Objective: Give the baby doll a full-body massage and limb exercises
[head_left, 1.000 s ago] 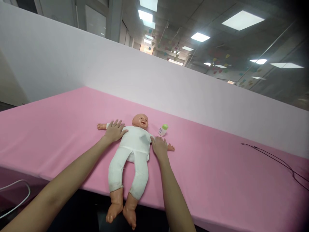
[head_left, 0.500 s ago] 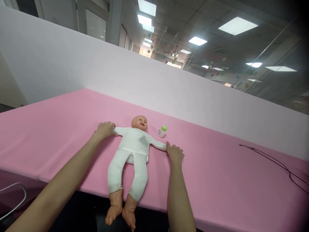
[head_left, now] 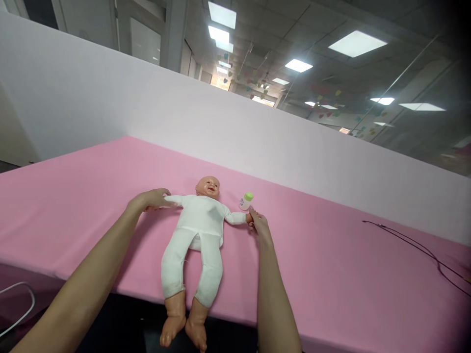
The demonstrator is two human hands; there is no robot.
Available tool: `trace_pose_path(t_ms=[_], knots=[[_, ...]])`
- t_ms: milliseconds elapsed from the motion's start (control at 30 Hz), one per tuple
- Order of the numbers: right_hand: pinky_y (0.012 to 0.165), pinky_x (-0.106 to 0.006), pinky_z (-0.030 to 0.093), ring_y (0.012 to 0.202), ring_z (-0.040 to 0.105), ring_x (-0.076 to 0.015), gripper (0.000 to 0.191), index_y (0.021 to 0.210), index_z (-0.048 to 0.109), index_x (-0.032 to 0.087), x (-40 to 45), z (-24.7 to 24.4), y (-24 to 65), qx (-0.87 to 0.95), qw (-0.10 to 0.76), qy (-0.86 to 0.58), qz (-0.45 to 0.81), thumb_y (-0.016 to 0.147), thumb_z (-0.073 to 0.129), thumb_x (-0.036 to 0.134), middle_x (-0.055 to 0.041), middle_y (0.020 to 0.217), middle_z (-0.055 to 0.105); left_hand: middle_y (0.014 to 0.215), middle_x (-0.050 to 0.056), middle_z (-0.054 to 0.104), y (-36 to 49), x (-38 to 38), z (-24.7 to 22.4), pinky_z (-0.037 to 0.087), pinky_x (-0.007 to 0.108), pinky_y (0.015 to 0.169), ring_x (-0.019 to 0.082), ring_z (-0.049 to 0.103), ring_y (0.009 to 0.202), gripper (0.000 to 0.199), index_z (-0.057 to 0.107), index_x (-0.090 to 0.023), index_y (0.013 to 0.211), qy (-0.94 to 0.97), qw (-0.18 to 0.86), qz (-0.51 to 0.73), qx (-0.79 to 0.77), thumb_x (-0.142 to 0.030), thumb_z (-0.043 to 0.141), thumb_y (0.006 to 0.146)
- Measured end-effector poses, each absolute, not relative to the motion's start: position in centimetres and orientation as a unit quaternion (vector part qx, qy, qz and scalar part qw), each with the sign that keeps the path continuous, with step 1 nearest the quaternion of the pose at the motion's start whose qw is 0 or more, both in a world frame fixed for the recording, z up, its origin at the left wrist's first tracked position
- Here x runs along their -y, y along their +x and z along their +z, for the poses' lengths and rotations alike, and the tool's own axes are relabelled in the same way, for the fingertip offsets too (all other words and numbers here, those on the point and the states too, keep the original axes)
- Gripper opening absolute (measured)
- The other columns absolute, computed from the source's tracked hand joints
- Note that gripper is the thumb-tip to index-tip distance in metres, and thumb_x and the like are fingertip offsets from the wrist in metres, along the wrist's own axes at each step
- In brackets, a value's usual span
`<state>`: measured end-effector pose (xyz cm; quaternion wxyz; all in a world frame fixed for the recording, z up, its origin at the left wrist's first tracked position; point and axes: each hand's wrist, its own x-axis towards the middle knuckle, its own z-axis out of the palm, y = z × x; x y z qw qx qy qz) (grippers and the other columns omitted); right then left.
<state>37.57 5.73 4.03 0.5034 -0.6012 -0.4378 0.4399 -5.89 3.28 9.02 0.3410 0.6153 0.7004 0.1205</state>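
Observation:
A baby doll [head_left: 202, 215] in a white suit lies face up on the pink table cover [head_left: 324, 274], its bare feet hanging over the front edge. Its arms are stretched out to both sides. My left hand [head_left: 152, 198] is closed around the doll's arm on the left, hiding that doll hand. On the other side, my right hand [head_left: 260, 224] pinches the doll's hand between thumb and fingers. Just behind my right hand stands a small bottle [head_left: 246, 201] with a green cap and a label.
A thin black cable [head_left: 412, 245] lies on the cover at the right. Behind the table runs a white partition [head_left: 235, 132]. A white cable [head_left: 31, 299] loops at the lower left, beyond the front edge.
My right hand has turned and closed its fingers round the doll's hand. My left hand has shifted slightly left and rolled over. The doll's head and arms have moved a little left.

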Motion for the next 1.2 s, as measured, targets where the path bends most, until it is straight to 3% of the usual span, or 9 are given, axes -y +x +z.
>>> trace_pose_path(t_ms=[100, 200, 267, 367, 467, 567, 833, 1033, 1200], knots=[[0.042, -0.023, 0.038, 0.049, 0.048, -0.0112, 0.045, 0.080, 0.062, 0.022, -5.8, 4.0, 36.9, 0.387, 0.520, -0.546, 0.531, 0.071, 0.093, 0.054, 0.0036, 0.058, 0.055, 0.067, 0.000, 0.067, -7.5, -3.6, 8.9, 0.038, 0.029, 0.050, 0.020, 0.059, 0.050, 0.085, 0.066, -0.027, 0.132, 0.623, 0.436, 0.125, -0.637, -0.037, 0.089, 0.051], [0.044, -0.022, 0.044, 0.052, 0.051, -0.0112, 0.038, 0.083, 0.068, 0.020, -5.9, 3.7, 36.4, 0.380, 0.508, -0.529, 0.564, 0.067, 0.098, 0.038, 0.0015, 0.063, 0.061, 0.059, -0.002, 0.063, -9.1, -4.4, 8.3, 0.038, 0.028, 0.047, 0.017, 0.055, 0.048, 0.066, 0.074, -0.023, 0.111, 0.596, 0.452, 0.181, -0.638, -0.024, 0.087, 0.046], [0.048, -0.024, 0.050, 0.056, 0.057, -0.0132, 0.037, 0.086, 0.070, 0.020, -5.9, 3.5, 36.1, 0.401, 0.497, -0.525, 0.563, 0.066, 0.098, 0.035, -0.0009, 0.069, 0.067, 0.060, -0.001, 0.064, -9.8, -5.1, 7.8, 0.043, 0.028, 0.048, 0.017, 0.056, 0.049, 0.056, 0.075, -0.021, 0.100, 0.577, 0.426, 0.267, -0.644, -0.023, 0.088, 0.045], [0.071, -0.032, 0.062, 0.082, 0.071, -0.0216, 0.046, 0.099, 0.072, 0.021, -6.0, 3.2, 35.6, 0.449, 0.496, -0.481, 0.566, 0.064, 0.098, 0.036, -0.0058, 0.093, 0.075, 0.067, 0.000, 0.066, -9.7, -5.9, 7.1, 0.053, 0.031, 0.056, 0.020, 0.064, 0.058, 0.061, 0.076, -0.018, 0.099, 0.531, 0.374, 0.442, -0.619, -0.028, 0.095, 0.042], [0.091, -0.038, 0.062, 0.108, 0.070, -0.0269, 0.064, 0.115, 0.070, 0.025, -6.4, 2.8, 35.0, 0.483, 0.510, -0.450, 0.551, 0.060, 0.099, 0.036, -0.0067, 0.115, 0.074, 0.081, 0.004, 0.071, -7.5, -6.7, 6.1, 0.058, 0.033, 0.069, 0.021, 0.070, 0.075, 0.065, 0.074, -0.016, 0.100, 0.438, 0.381, 0.606, -0.543, -0.032, 0.099, 0.043], [0.094, -0.040, 0.061, 0.114, 0.068, -0.0275, 0.081, 0.129, 0.063, 0.029, -7.1, 2.0, 34.5, 0.488, 0.553, -0.448, 0.505, 0.056, 0.099, 0.035, -0.0071, 0.127, 0.070, 0.083, 0.005, 0.071, -4.2, -7.3, 4.5, 0.057, 0.032, 0.072, 0.020, 0.069, 0.078, 0.056, 0.072, -0.015, 0.092, 0.353, 0.401, 0.690, -0.488, -0.038, 0.099, 0.049], [0.090, -0.041, 0.059, 0.100, 0.070, -0.0267, 0.062, 0.115, 0.069, 0.020, -8.0, 0.6, 32.5, 0.487, 0.621, -0.456, 0.412, 0.063, 0.091, 0.046, -0.0101, 0.110, 0.076, 0.067, 0.000, 0.060, -0.4, -8.0, 1.3, 0.042, 0.028, 0.059, 0.015, 0.053, 0.062, 0.062, 0.066, -0.016, 0.072, 0.423, 0.404, 0.678, -0.445, -0.072, 0.088, 0.055], [0.080, -0.036, 0.056, 0.092, 0.071, -0.0255, 0.060, 0.113, 0.070, 0.018, -7.8, 0.5, 30.7, 0.479, 0.626, -0.476, 0.389, 0.065, 0.086, 0.050, -0.0092, 0.101, 0.079, 0.072, 0.002, 0.062, -0.2, -8.6, 1.1, 0.041, 0.028, 0.060, 0.016, 0.052, 0.063, 0.059, 0.068, -0.016, 0.078, 0.471, 0.409, 0.648, -0.437, -0.072, 0.079, 0.065], [0.061, -0.031, 0.048, 0.071, 0.063, -0.0240, 0.042, 0.065, 0.062, 0.023, -8.7, 0.1, 30.7, 0.523, 0.536, -0.591, 0.299, 0.077, 0.071, 0.063, -0.0032, 0.064, 0.068, 0.056, -0.001, 0.049, -0.1, -9.6, 0.4, 0.031, 0.029, 0.055, 0.015, 0.043, 0.055, 0.048, 0.048, -0.022, 0.058, 0.525, 0.336, 0.570, -0.535, -0.062, 0.060, 0.083]])
